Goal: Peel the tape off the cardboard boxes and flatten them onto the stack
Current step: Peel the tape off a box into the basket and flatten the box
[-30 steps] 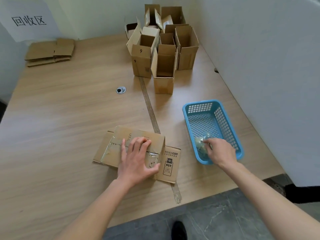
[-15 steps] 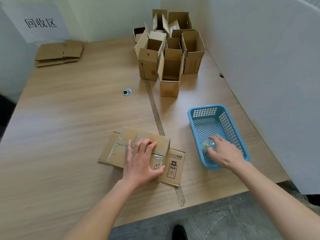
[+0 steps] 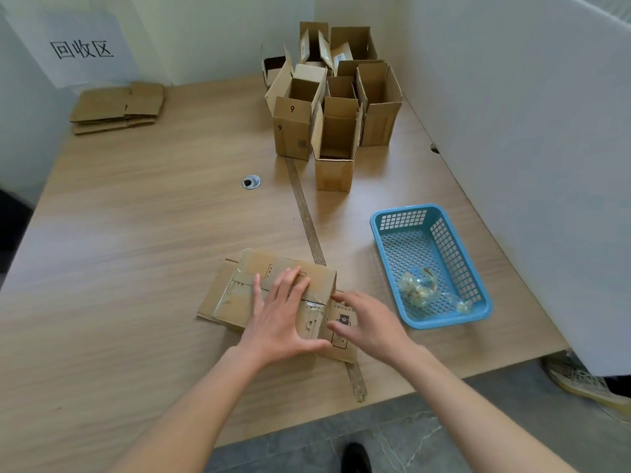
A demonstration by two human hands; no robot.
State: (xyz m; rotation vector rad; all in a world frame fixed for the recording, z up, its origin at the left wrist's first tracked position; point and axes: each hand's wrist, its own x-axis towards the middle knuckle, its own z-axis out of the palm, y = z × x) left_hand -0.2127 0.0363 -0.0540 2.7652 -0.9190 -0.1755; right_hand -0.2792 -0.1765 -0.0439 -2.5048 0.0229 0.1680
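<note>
- Left hand (image 3: 283, 322) lies flat with fingers spread on the collapsed cardboard box (image 3: 239, 295) near the front edge of the table (image 3: 136, 233), pressing it down, probably so it stays still while tape is pulled.
- Far left at the back, the stack of flattened cardboard (image 3: 116, 107) sits under a paper sign (image 3: 82, 49) on the wall; that looks like where this box belongs once stripped, well apart from the work spot.
- On the collapsed box, a strip of clear tape (image 3: 235, 298) runs across the left part and another shows by the left thumb, so peeling here is not finished, in my judgement.
- Right hand (image 3: 368, 322) hovers over the right end of the same box with fingers loosely extended and holding nothing; whether the fingertips touch the cardboard I cannot tell. It seems placed to find a tape edge.
- A round grommet (image 3: 251, 181) sits in the tabletop behind the box, and a seam strip (image 3: 307, 216) runs from the back toward the front edge.
- At the back, right of centre, a cluster of upright open boxes (image 3: 327, 107) waits, touching one another, flaps up, apparently not yet handled.
- To the right, just beside the right hand, a blue basket (image 3: 478, 268) holds crumpled wads of removed tape (image 3: 420, 288), kept within reach for dropping scraps.
- Bottom right, a shoe (image 3: 587, 384) shows on the floor.
</note>
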